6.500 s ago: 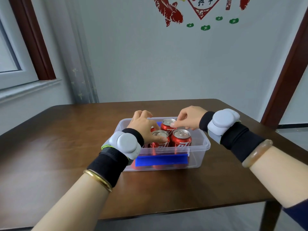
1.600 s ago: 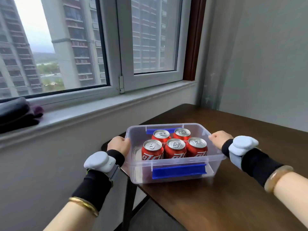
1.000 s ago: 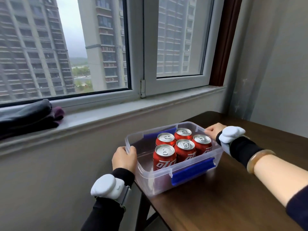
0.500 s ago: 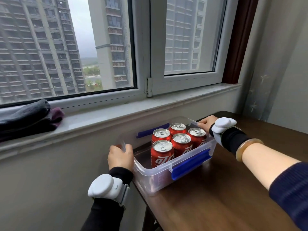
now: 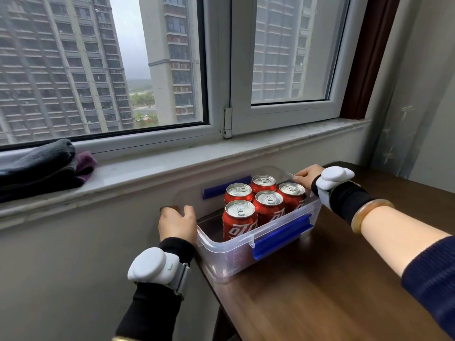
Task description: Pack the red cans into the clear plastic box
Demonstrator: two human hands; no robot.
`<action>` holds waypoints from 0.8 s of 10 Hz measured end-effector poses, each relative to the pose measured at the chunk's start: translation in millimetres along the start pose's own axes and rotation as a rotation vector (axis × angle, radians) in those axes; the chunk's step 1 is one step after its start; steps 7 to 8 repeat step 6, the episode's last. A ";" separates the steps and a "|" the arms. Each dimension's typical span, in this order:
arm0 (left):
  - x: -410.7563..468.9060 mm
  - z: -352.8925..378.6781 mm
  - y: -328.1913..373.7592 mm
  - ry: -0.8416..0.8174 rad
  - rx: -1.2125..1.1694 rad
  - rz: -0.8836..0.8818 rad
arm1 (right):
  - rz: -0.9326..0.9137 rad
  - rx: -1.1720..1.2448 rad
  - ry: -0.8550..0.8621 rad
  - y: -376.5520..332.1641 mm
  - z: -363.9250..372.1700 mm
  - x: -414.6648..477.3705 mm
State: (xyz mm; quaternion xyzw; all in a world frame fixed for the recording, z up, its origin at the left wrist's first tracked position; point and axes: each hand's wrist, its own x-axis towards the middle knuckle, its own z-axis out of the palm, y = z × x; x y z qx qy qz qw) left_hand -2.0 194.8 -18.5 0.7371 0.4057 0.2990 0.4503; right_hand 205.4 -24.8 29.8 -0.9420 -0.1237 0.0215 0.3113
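Okay, five cans sit packed in the box, my left hand and right hand curled on its ends.

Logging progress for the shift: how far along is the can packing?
Done: five red cans stand upright inside the clear plastic box. In hand: left hand and right hand grip its ends at the table corner. Left: no loose cans or lid visible.

Five cans crowd the box's right; left part free.
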 end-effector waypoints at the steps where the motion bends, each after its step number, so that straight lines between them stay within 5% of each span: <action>1: -3.6 -1.0 3.3 -0.001 0.001 0.009 | 0.007 0.016 0.002 0.5 -1.0 -0.5; 8: -17.9 -20.4 23.1 -0.080 0.163 -0.039 | 0.025 0.009 0.100 15.8 -27.6 -66.6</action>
